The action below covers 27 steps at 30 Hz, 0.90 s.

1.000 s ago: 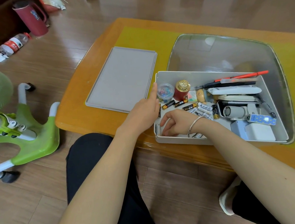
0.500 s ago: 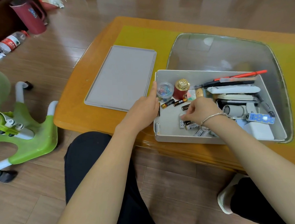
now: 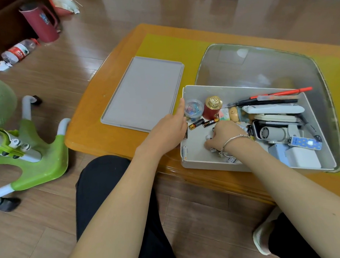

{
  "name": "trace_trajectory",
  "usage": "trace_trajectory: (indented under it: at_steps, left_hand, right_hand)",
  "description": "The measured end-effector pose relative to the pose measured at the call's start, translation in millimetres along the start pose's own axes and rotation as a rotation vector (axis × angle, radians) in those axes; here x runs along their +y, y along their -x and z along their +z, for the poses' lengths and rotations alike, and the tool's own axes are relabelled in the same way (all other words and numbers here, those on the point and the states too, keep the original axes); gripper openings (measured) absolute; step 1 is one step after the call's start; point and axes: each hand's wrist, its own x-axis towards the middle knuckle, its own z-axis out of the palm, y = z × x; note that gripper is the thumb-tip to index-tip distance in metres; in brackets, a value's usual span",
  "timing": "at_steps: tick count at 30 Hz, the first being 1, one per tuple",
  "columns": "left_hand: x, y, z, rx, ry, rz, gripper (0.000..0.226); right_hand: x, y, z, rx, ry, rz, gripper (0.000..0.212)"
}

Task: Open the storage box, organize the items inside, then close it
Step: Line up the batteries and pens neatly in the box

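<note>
The grey storage box (image 3: pixel 241 89) stands open on the table, its flat lid (image 3: pixel 144 93) lying to its left. My left hand (image 3: pixel 169 129) holds the box's left wall, index finger straight along the rim. My right hand (image 3: pixel 225 136), a bracelet on its wrist, is inside the box with its fingers curled round small white batteries (image 3: pixel 209 137) on the floor. Two black batteries (image 3: pixel 196 124) lie just beyond, in front of a clear tub of clips (image 3: pixel 193 109) and a red jar with a gold cap (image 3: pixel 212 109). Pens (image 3: pixel 280 93), a small fan (image 3: pixel 272 133) and a white charger (image 3: pixel 301 158) fill the right half.
The box sits at the near edge of an orange wooden table (image 3: pixel 107 139) with a glass inset (image 3: pixel 260 66). A green swivel chair (image 3: pixel 30 154) stands at the left. A red jug (image 3: pixel 41 23) and a plastic bottle (image 3: pixel 18 50) are on the floor beyond it.
My right hand left the box's near left corner, reached toward the batteries in the middle, and now curls over them slightly nearer to me. My left hand stayed on the wall.
</note>
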Motion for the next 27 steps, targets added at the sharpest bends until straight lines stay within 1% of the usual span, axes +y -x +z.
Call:
trace_trajectory:
  at_steps: [5, 8, 10, 13, 20, 23, 27]
  left_hand:
    - [2, 1, -3, -0.013, 0.002, 0.003, 0.058]
    - [1, 1, -5, -0.019, -0.001, 0.003, 0.058]
    - [0, 1, -5, -0.012, -0.012, 0.007, 0.058]
    - [-1, 0, -5, -0.011, -0.017, 0.011, 0.058]
    - [-5, 2, -8, -0.021, 0.039, 0.023, 0.056]
    - [-5, 1, -8, -0.028, 0.056, 0.022, 0.056]
    - [-4, 3, -10, -0.035, 0.061, 0.017, 0.056]
  right_hand:
    - [-2, 1, -4, -0.059, -0.274, -0.010, 0.032]
    - [-5, 6, -6, -0.141, -0.417, -0.032, 0.016]
    - [-7, 8, -7, -0.207, -0.483, -0.042, 0.011]
    - [-12, 10, -6, -0.280, -0.499, -0.062, 0.012]
    - [-20, 10, 0, -0.361, -0.482, -0.090, 0.019]
    - [-24, 11, 0, -0.373, -0.466, -0.098, 0.017]
    - [-25, 11, -1, -0.347, -0.459, -0.073, 0.007]
